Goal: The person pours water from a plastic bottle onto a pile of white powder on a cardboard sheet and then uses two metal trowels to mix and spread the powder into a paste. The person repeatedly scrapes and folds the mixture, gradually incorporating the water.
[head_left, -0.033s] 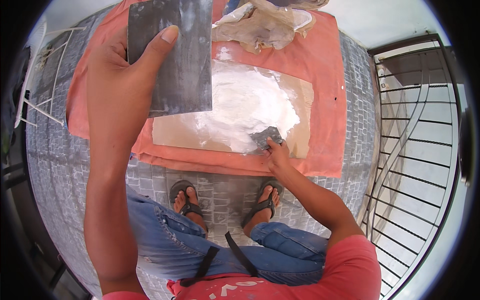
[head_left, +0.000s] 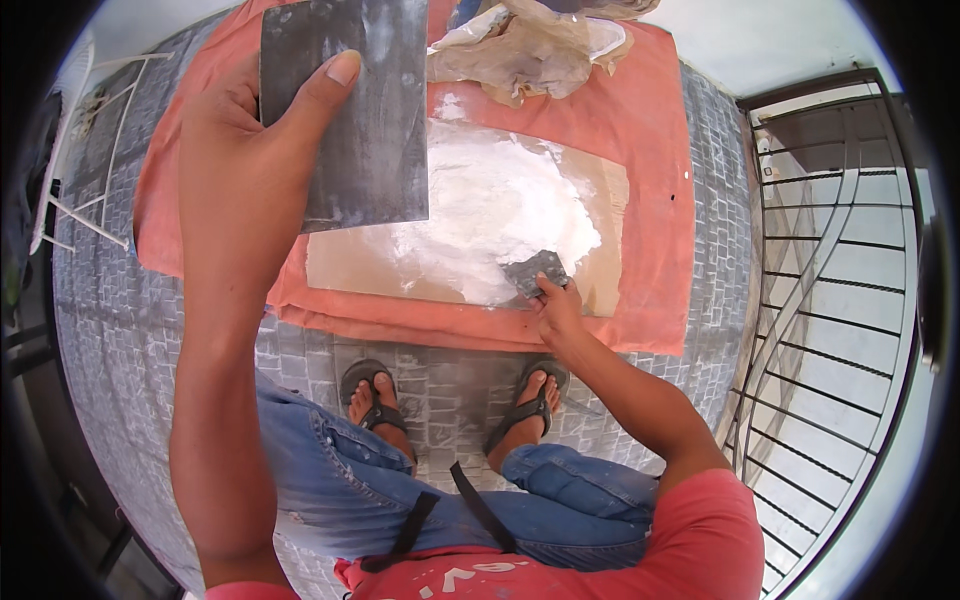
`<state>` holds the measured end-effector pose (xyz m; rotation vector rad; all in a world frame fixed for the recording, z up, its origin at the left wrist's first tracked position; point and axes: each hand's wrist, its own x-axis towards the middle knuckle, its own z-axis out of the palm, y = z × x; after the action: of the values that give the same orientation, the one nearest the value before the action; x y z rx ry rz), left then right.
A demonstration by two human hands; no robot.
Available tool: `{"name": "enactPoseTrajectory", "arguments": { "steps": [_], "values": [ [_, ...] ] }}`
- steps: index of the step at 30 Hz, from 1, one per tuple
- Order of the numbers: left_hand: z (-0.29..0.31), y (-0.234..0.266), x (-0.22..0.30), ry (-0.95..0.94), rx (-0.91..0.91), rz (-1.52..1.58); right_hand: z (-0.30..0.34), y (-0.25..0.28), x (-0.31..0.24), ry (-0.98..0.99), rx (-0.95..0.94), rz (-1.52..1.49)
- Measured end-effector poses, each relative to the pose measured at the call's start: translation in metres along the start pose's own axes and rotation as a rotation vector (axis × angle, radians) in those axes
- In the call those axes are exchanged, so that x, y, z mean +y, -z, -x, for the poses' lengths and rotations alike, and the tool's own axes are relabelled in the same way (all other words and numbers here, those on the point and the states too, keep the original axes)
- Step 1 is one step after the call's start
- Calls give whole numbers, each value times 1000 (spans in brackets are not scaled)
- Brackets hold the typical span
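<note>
Raised high at the left, my left hand (head_left: 240,150) grips a dark grey rectangular slab (head_left: 375,140) by its left edge, thumb laid over the face. Whitish smears mark the slab. My right hand (head_left: 558,305) pinches a small, flat, dark grey piece with angular edges (head_left: 535,272), whose exact kind I cannot make out. That piece is over the near right edge of a spread of white powder (head_left: 500,200). The powder lies on a brown board (head_left: 597,295), and the slab hides the board's far left part from view.
An orange cloth (head_left: 660,200) lies under the board on grey paving (head_left: 715,230). Crumpled brown paper (head_left: 530,50) sits at its far side. A black metal gate (head_left: 830,240) stands at right, a white metal frame (head_left: 90,215) at left. My sandalled feet are close to the cloth's near edge.
My left hand and the slab have shifted very slightly to the right. Both hands keep their hold, and the powder looks the same.
</note>
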<state>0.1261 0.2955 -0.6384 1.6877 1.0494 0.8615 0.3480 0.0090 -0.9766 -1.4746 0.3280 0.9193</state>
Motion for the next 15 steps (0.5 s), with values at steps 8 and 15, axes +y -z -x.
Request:
{"name": "enactPoseTrajectory", "arguments": {
  "steps": [8, 15],
  "values": [
    [0, -7, 1, -55, 93, 86, -8, -33, -51, 52, -201, 8],
    [-2, 3, 5, 34, 52, 29, -7, 42, -13, 11, -110, 213]
  ]
}}
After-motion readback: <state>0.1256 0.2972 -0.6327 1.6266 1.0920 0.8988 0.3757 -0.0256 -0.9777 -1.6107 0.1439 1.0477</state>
